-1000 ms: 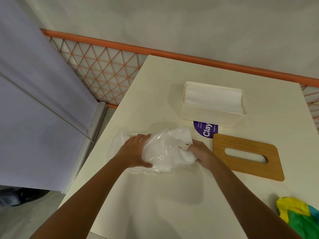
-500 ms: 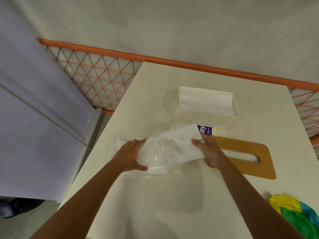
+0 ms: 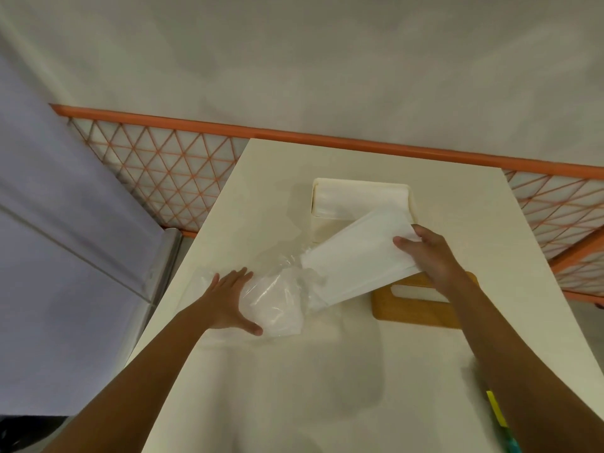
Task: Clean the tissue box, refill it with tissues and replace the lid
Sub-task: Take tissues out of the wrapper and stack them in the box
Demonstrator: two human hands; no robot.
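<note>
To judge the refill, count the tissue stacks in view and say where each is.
2. One stack lies inside the open tissue box; the other stack is gripped by the right hand, its end at the plastic wrapper under the left hand. The wrapper may hide more.

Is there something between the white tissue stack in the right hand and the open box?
Nothing visible. The white tissue stack, gripped by the right hand, is at the front rim of the open cream tissue box; the slotted wooden lid lies on the table, off the box.

Lid [image 3: 421,305] before box [image 3: 330,230]; wrapper [image 3: 277,299] left
</note>
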